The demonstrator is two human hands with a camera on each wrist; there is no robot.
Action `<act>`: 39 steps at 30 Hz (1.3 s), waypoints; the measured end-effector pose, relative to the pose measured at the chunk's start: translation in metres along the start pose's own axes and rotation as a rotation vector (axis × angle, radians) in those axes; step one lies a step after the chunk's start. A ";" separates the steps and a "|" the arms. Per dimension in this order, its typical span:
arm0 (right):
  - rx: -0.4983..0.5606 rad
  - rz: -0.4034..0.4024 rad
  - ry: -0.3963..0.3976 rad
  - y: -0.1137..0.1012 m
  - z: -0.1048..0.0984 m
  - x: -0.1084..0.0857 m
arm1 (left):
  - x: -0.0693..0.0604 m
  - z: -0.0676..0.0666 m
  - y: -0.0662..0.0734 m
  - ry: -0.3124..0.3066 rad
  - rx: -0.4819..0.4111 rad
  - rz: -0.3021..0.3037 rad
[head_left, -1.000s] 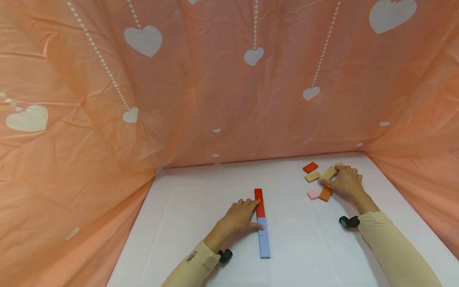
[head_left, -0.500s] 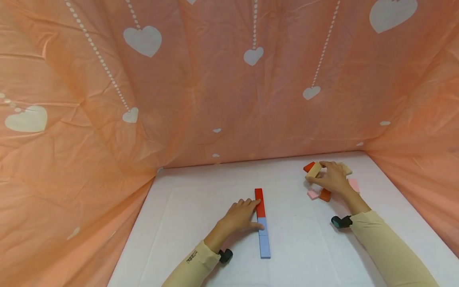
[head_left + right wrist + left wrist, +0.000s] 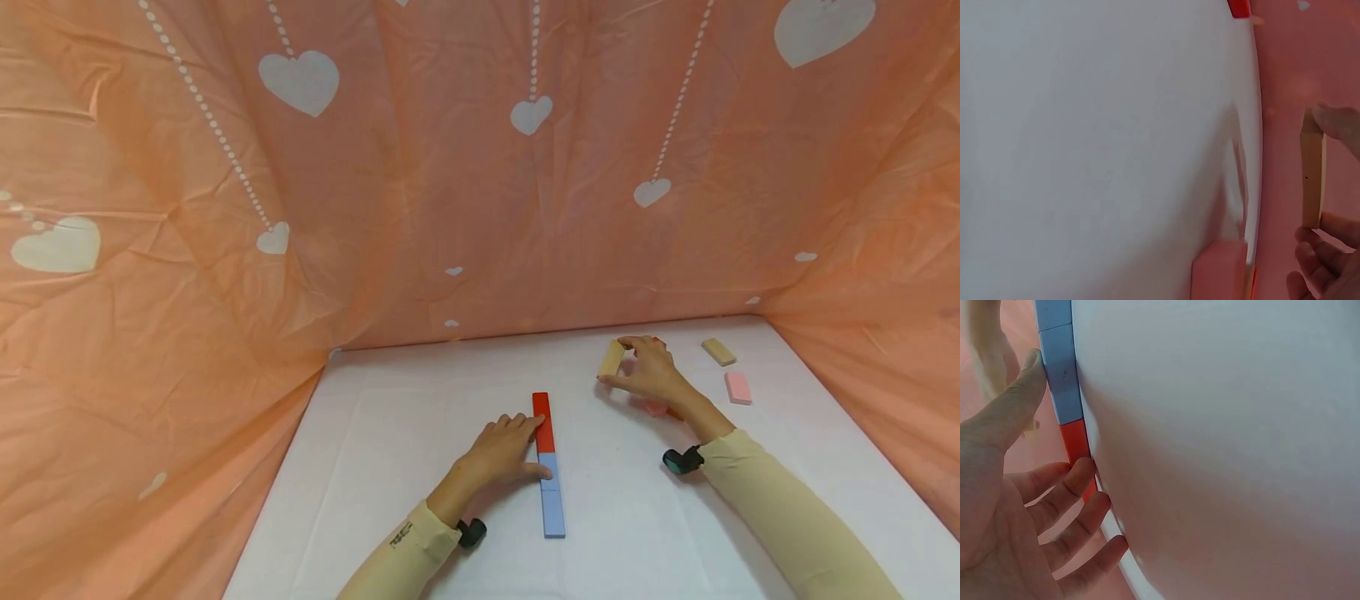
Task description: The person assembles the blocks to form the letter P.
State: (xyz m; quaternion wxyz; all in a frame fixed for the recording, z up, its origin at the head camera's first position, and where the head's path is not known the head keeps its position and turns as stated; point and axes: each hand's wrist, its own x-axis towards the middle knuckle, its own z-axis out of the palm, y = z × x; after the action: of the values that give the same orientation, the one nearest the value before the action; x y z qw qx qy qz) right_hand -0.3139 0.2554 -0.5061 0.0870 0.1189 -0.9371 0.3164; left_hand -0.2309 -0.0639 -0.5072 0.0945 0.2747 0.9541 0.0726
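A straight row of blocks stands on the white table, with red [image 3: 543, 407] at its far end and blue [image 3: 552, 515] at its near end. Against the row's left side rests my left hand [image 3: 501, 454], fingertips touching red and thumb touching blue. The left wrist view shows that thumb along the blue block [image 3: 1060, 375] and the fingers by the red block [image 3: 1075, 440]. My right hand [image 3: 651, 372] pinches a tan block [image 3: 611, 358] by its two ends, between thumb and fingers. In the right wrist view, the tan block [image 3: 1312, 178] is off the table surface.
Another tan block [image 3: 718, 351] and a pink block [image 3: 738, 388] lie right of my right hand. Red and pink pieces show partly behind and beneath that hand. An orange cloth [image 3: 480, 192] with white hearts hangs around the white table [image 3: 390, 417].
My right hand has moved left with the tan block between its fingers, uncovering the tan and pink blocks at the right. The left hand has stayed in place.
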 end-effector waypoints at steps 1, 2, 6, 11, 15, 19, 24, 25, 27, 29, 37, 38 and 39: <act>0.010 -0.009 -0.010 -0.002 0.002 0.001 | 0.000 0.000 0.000 0.000 -0.002 0.000; 0.014 -0.015 -0.021 -0.004 0.004 0.003 | 0.000 0.000 0.000 0.000 -0.003 0.000; 0.033 -0.034 -0.075 -0.012 0.011 0.009 | 0.001 0.000 0.000 -0.002 0.002 -0.001; 0.062 -0.051 -0.114 -0.018 0.024 0.018 | 0.002 0.000 0.000 -0.006 0.001 -0.003; 0.083 -0.057 -0.145 -0.024 0.034 0.027 | 0.002 0.000 -0.001 -0.008 -0.001 -0.003; 0.105 -0.069 -0.173 -0.032 0.042 0.034 | 0.003 0.001 -0.001 -0.006 0.003 -0.002; 0.129 -0.064 -0.230 -0.039 0.051 0.041 | 0.003 0.001 -0.001 -0.006 0.012 0.000; 0.129 -0.068 -0.239 -0.040 0.053 0.043 | 0.003 0.001 -0.001 -0.008 0.011 -0.001; 0.125 -0.085 -0.252 -0.041 0.056 0.047 | 0.003 0.000 -0.002 -0.009 0.007 -0.002; 0.123 -0.106 -0.258 -0.042 0.058 0.050 | 0.003 0.000 -0.001 -0.012 0.003 -0.003; 0.131 -0.080 -0.321 -0.047 0.066 0.057 | 0.002 -0.001 -0.001 -0.007 0.018 0.001; 0.127 -0.075 -0.327 -0.048 0.067 0.058 | 0.002 -0.001 -0.001 -0.007 0.020 0.002; 0.129 -0.066 -0.334 -0.049 0.068 0.058 | 0.002 -0.001 -0.001 -0.007 0.024 0.002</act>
State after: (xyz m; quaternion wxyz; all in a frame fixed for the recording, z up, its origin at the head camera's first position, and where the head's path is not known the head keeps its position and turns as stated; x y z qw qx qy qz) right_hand -0.3618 0.1662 -0.5176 -0.0671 0.2059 -0.9119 0.3486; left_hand -0.2334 -0.0634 -0.5066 0.0947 0.2769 0.9543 0.0602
